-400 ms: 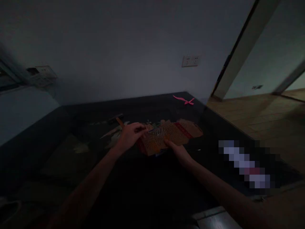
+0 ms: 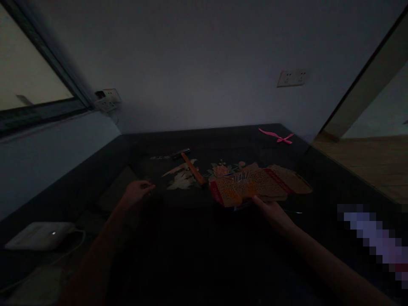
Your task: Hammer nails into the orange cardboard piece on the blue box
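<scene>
My right hand (image 2: 270, 210) grips the near edge of a piece of brown printed cardboard (image 2: 261, 180) with red bands, thumb on top and fingers hidden beneath. Several thin metal nails (image 2: 241, 176) stand in a row near the cardboard's left part, beside orange patches. Away to the left, my left hand (image 2: 135, 193) hovers over the dark table, its fingers curled and pressed together. Whether something small sits in that pinch is too dark to tell. A hammer (image 2: 193, 169) with a wooden handle lies between my left hand and the cardboard.
The dark table (image 2: 178, 250) meets a wall at the back. On it are a pink ribbon (image 2: 277, 136) at the back right, a white device with a cable (image 2: 40, 236) at the left, and a thin metal piece (image 2: 293, 211) right of the cardboard. A blurred-out object (image 2: 372, 238) lies far right.
My left hand has left the cardboard and nails and moved left, uncovering the hammer handle. My right hand keeps its hold on the cardboard. The view has turned left.
</scene>
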{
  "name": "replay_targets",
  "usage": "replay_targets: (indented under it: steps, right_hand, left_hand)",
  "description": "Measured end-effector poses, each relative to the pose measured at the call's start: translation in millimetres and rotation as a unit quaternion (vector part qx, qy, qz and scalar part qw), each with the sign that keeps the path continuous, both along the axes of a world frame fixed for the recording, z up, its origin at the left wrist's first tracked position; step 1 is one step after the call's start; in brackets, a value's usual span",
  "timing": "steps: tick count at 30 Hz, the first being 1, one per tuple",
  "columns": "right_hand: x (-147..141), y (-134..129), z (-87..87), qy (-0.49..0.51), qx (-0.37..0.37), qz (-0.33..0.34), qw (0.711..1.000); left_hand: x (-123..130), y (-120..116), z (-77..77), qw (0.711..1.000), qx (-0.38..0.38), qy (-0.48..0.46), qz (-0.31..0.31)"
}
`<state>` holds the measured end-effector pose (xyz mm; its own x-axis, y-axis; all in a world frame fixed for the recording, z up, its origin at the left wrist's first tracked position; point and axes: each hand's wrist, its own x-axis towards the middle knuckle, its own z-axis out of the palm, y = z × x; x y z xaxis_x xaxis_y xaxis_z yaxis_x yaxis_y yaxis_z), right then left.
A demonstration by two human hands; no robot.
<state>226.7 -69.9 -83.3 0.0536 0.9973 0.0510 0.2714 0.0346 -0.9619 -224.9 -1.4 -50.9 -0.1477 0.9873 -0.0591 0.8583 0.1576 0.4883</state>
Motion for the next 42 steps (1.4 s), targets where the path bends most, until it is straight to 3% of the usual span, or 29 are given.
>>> replay_targets:
  steps: [2,5,10,13,19,33,37,40,42]
  right_hand:
    - [1,0,-2.0,-0.002,-0.013,-0.013,1.000]
    - [3,0,-1.6,-0.017,-0.032,-0.028,0.999]
    - [4,-1,11.2,-0.046,-0.048,0.042,0.997]
    - [6,0,14.8,-0.064,-0.052,0.052,0.995]
    - [12,2,6.0,-0.067,-0.019,0.023,0.997]
    - [9,9,-7.4,-0.045,-0.029,0.062,0.997]
    - [5,13,-10.7,-0.037,-0.014,0.056,0.998]
    - [5,15,-12.6,-0.041,-0.002,0.069,0.997]
    - [6,15,-13.3,-0.044,0.001,0.077,0.996]
  left_hand:
    - [-22,-1,-7.1,0.999,-0.026,0.031,0.005]
    - [-32,-2,-12.8,0.997,-0.040,0.062,-0.001]
    - [-25,-3,-18.2,0.997,-0.028,0.071,-0.010]
    - [-22,-4,-21.7,0.996,-0.021,0.080,-0.014]
    - [-27,-5,-24.6,0.993,-0.021,0.113,0.005]
    - [-40,-9,-25.2,0.995,-0.017,0.099,-0.003]
    - [-14,-10,-8.8,0.994,0.023,0.104,0.000]
    - [36,-13,8.1,0.993,0.085,0.055,-0.066]
    - [80,-17,21.1,0.982,0.123,-0.015,-0.141]
